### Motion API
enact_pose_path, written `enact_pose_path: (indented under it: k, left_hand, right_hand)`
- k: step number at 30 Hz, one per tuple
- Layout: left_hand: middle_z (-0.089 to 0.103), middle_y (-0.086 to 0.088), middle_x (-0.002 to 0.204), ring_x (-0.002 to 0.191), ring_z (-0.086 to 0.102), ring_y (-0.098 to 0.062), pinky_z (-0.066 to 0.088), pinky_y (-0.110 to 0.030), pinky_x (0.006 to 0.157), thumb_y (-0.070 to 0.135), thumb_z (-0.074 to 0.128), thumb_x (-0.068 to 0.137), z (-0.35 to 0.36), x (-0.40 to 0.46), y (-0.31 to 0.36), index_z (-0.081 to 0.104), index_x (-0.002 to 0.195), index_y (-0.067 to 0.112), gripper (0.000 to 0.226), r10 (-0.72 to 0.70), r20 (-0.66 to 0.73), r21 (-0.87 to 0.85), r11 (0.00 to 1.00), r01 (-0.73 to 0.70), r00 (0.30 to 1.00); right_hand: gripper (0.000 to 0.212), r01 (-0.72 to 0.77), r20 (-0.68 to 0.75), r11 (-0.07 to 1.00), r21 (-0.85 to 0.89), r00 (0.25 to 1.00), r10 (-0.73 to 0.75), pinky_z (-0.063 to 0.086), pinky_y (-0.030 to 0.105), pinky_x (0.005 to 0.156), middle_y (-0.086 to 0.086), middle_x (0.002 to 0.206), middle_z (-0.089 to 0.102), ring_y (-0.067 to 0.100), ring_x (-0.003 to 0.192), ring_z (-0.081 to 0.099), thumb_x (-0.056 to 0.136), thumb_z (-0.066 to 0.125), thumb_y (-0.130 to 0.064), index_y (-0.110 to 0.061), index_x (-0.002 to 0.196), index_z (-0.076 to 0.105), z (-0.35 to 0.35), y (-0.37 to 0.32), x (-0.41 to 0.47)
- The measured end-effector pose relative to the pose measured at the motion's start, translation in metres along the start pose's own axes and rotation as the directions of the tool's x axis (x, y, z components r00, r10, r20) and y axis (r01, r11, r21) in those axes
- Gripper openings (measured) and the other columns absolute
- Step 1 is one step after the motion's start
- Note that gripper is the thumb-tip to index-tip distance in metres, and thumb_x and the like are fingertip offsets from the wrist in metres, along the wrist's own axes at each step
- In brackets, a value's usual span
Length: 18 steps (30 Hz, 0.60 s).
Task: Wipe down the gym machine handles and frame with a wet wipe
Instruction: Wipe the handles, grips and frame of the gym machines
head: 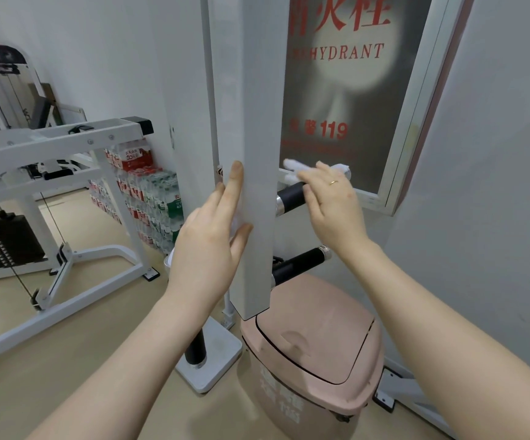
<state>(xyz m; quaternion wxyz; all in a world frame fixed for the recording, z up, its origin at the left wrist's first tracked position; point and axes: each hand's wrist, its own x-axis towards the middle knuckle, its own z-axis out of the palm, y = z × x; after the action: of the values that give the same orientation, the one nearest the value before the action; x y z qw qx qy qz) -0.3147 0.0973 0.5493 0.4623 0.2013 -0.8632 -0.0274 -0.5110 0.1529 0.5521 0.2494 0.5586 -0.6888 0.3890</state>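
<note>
Left hand [208, 236] lies flat against the white upright post [251, 154] of the gym machine, fingers straight and pointing up, thumb across the post's near face, nothing gripped. Right hand [332, 204] is on the far side of the post, well apart from the left, fingers fairly straight and pressing a white wet wipe [295, 169] down onto the upper black handle [290, 196]; the wipe bunches out beyond the fingertips and past the knuckles, so part of it is hidden under the hand. A ring shows on one finger of the right hand. A second black handle [301, 262] sticks out from the post below the right wrist, untouched. Under both forearms, near the post's lower end, stands a pink lidded bin [314, 350]. Below the left forearm sits the machine's white base plate [216, 357] with a short black cylinder standing on it. Behind the right hand hangs a framed fire hydrant panel [352, 90] with red lettering. Far left of the left hand: a white weight-stack machine [51, 160], and between it and the post, stacked packs of bottled water [146, 192].
</note>
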Motion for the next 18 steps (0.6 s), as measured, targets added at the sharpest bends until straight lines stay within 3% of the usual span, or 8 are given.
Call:
enact_pose_path:
  k: [3, 5, 6, 9, 10, 14, 18]
  left_hand:
    - [0.056, -0.016, 0.127, 0.095, 0.058, -0.038, 0.045, -0.037, 0.075, 0.025, 0.053, 0.083, 0.000, 0.000, -0.001, 0.002, 0.142, 0.024, 0.078, -0.003, 0.003, 0.010, 1.000, 0.003, 1.000]
    - [0.055, -0.016, 0.130, 0.099, 0.058, -0.038, 0.046, -0.038, 0.077, 0.024, 0.054, 0.083, -0.001, 0.000, -0.001, 0.003, 0.143, 0.024, 0.078, -0.005, 0.003, 0.004, 1.000, 0.005, 1.000]
    - [0.055, -0.016, 0.130, 0.100, 0.058, -0.038, 0.046, -0.038, 0.079, 0.024, 0.055, 0.083, -0.001, 0.000, -0.002, 0.004, 0.143, 0.024, 0.078, -0.004, 0.004, 0.000, 1.000, 0.004, 1.000]
    - [0.055, -0.017, 0.129, 0.099, 0.058, -0.038, 0.044, -0.036, 0.079, 0.021, 0.058, 0.083, 0.000, 0.000, -0.001, 0.005, 0.143, 0.022, 0.079, -0.004, 0.005, 0.000, 1.000, 0.004, 1.000]
    - [0.056, -0.017, 0.127, 0.097, 0.058, -0.037, 0.042, -0.033, 0.078, 0.022, 0.056, 0.083, 0.000, 0.000, -0.002, 0.005, 0.143, 0.022, 0.079, -0.006, 0.002, 0.007, 1.000, 0.006, 1.000]
    - [0.058, -0.015, 0.125, 0.092, 0.059, -0.035, 0.036, -0.028, 0.074, 0.023, 0.055, 0.082, 0.002, 0.001, -0.003, 0.011, 0.144, 0.019, 0.077, -0.015, -0.005, 0.035, 0.999, 0.015, 1.000]
    - [0.058, -0.014, 0.124, 0.089, 0.058, -0.036, 0.033, -0.023, 0.069, 0.021, 0.056, 0.081, 0.002, 0.003, -0.004, 0.012, 0.144, 0.021, 0.077, -0.005, -0.007, 0.035, 0.999, 0.006, 1.000]
  right_hand:
    - [0.037, 0.237, 0.103, 0.971, 0.042, 0.965, -0.241, 0.035, 0.032, 0.089, 0.007, 0.107, 0.064, 0.028, 0.097, 0.051, 0.093, 0.032, -0.018, -0.006, 0.111, 0.061, 0.006, -0.020, -0.006]
    - [0.037, 0.292, 0.152, 0.955, 0.053, 0.943, -0.297, 0.036, 0.032, 0.088, 0.006, 0.106, 0.063, 0.027, 0.096, 0.051, 0.094, 0.031, -0.018, -0.005, 0.112, 0.061, 0.004, -0.015, -0.003]
    - [0.037, 0.265, 0.149, 0.963, 0.037, 0.952, -0.268, 0.037, 0.034, 0.090, 0.007, 0.107, 0.063, 0.029, 0.099, 0.051, 0.093, 0.031, -0.019, -0.005, 0.111, 0.061, 0.003, -0.008, 0.000]
    - [0.037, -0.019, 0.017, 0.998, 0.066, 1.000, 0.018, 0.031, 0.033, 0.101, 0.012, 0.115, 0.063, 0.033, 0.116, 0.051, 0.093, 0.033, -0.019, -0.008, 0.114, 0.061, -0.001, 0.012, 0.005]
    - [0.036, -0.039, -0.017, 0.996, 0.083, 0.999, 0.041, 0.032, 0.033, 0.102, 0.011, 0.115, 0.064, 0.030, 0.117, 0.051, 0.093, 0.034, -0.018, -0.008, 0.114, 0.062, -0.001, 0.012, 0.004]
    - [0.035, 0.232, 0.110, 0.966, 0.113, 0.963, -0.244, 0.043, 0.035, 0.086, 0.006, 0.110, 0.063, 0.026, 0.101, 0.051, 0.087, 0.037, -0.003, -0.006, 0.113, 0.060, 0.008, -0.014, -0.007]
    - [0.043, 0.311, 0.198, 0.944, 0.106, 0.924, -0.327, 0.037, 0.031, 0.091, 0.005, 0.116, 0.059, 0.026, 0.104, 0.049, 0.082, 0.041, 0.008, -0.006, 0.119, 0.056, 0.004, -0.002, 0.002]
